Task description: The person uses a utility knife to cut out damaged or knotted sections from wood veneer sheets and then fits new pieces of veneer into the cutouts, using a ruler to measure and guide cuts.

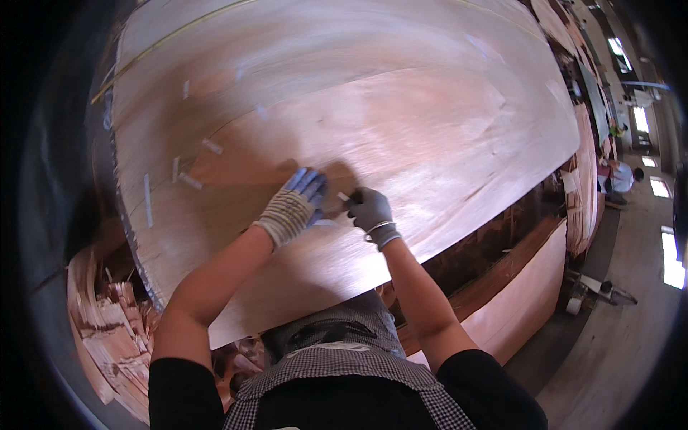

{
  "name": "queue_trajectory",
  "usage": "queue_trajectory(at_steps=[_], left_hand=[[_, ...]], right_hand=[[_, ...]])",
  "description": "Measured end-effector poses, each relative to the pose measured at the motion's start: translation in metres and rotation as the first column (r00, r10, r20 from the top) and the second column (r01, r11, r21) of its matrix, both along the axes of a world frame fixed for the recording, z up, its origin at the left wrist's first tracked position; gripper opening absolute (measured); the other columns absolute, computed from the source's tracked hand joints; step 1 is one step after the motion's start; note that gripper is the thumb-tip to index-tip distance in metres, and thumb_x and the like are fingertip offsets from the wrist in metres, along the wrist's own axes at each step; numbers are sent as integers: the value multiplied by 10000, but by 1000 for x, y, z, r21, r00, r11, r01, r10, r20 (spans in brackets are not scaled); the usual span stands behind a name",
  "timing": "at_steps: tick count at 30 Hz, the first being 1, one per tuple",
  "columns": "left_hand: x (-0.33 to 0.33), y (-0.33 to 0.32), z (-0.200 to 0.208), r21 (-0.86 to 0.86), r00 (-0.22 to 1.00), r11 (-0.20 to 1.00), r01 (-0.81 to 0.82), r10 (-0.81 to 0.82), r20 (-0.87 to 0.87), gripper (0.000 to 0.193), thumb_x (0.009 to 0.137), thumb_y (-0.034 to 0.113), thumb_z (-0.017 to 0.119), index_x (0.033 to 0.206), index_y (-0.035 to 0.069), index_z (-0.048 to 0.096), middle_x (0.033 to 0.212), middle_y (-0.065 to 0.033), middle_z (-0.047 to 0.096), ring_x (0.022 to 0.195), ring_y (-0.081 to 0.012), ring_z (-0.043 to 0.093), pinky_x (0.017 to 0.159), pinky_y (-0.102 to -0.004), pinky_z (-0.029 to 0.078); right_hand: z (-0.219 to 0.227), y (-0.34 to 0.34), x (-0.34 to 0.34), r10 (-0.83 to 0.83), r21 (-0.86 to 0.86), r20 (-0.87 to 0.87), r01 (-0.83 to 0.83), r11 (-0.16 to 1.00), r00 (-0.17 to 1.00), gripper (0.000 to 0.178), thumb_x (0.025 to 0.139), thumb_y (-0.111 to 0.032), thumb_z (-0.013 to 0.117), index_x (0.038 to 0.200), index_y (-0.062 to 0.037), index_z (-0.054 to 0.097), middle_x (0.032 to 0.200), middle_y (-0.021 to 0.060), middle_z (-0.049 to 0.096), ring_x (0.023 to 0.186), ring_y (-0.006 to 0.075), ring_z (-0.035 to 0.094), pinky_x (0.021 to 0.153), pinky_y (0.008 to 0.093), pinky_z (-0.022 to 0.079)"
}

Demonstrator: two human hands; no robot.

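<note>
A large, thin sheet of wood veneer (pixel 430 129) lies in front of me, with a pale, glossy patch on its right side. My left hand (pixel 294 206), in a striped glove with blue fingers, rests on the sheet with its fingers stretched out. Just to the right, my right hand (pixel 372 213) wears a grey glove and has its fingers closed on a small white strip of tape (pixel 342 196). Another pale strip (pixel 326 223) lies between the hands. Several white strips, such as one angled strip (pixel 211 146), are scattered over the left half of the sheet.
Broken veneer scraps (pixel 118 326) are piled at the lower left. A long yellowish strip (pixel 168 41) crosses the far left edge. Stacked wood (pixel 516 287) stands below the right edge. On the right, a person (pixel 622 177) is farther off, beyond a walkway (pixel 609 344).
</note>
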State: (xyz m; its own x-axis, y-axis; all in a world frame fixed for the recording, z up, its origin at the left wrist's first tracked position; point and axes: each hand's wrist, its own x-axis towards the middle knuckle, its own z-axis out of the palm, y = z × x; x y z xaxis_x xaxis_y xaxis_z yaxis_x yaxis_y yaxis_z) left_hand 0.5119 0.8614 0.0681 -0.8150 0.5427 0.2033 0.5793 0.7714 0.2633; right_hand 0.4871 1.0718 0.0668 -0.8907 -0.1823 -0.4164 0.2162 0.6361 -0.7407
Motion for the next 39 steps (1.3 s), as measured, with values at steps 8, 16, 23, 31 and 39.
queue_trajectory(at_steps=[8,16,23,31,39], left_hand=[[-80,123,27,8,954,954,-300,300,6,394,793,246,569,1147,74,582,1229,-101,542,1207,-255,436,1093,-519,172],[-132,255,5,-61,981,997,45,-32,193,528,793,266,564,1237,-12,496,1315,-165,463,1257,-306,384,1107,-417,215],[-181,245,38,100,876,962,-255,187,444,373,779,178,570,1126,41,591,1250,-162,518,1155,-335,464,1020,-427,327],[-294,192,1,120,877,896,-427,442,-190,406,766,143,569,1148,6,564,1241,-183,514,1176,-316,462,1045,-435,295],[-347,220,45,-255,775,876,-409,481,409,409,817,211,543,1166,-2,557,1292,-186,487,1226,-301,436,1062,-431,284]], right_hand=[[28,200,-95,-291,-194,214,333,923,932,200,868,-141,567,1011,-2,583,726,87,663,423,116,544,347,224,355],[-13,222,-118,-80,-5,-42,80,997,996,296,818,-300,616,826,-5,648,670,181,636,602,287,649,531,378,511],[40,259,-196,-162,-160,84,174,972,983,138,844,-109,572,914,3,610,731,100,663,553,152,618,477,291,489],[7,126,-343,94,78,-62,-89,993,994,300,845,-309,549,895,-31,650,805,179,662,727,322,651,643,390,518],[7,240,-404,5,85,-90,2,996,996,286,753,-301,633,775,-18,671,706,177,655,647,297,652,636,384,520]])
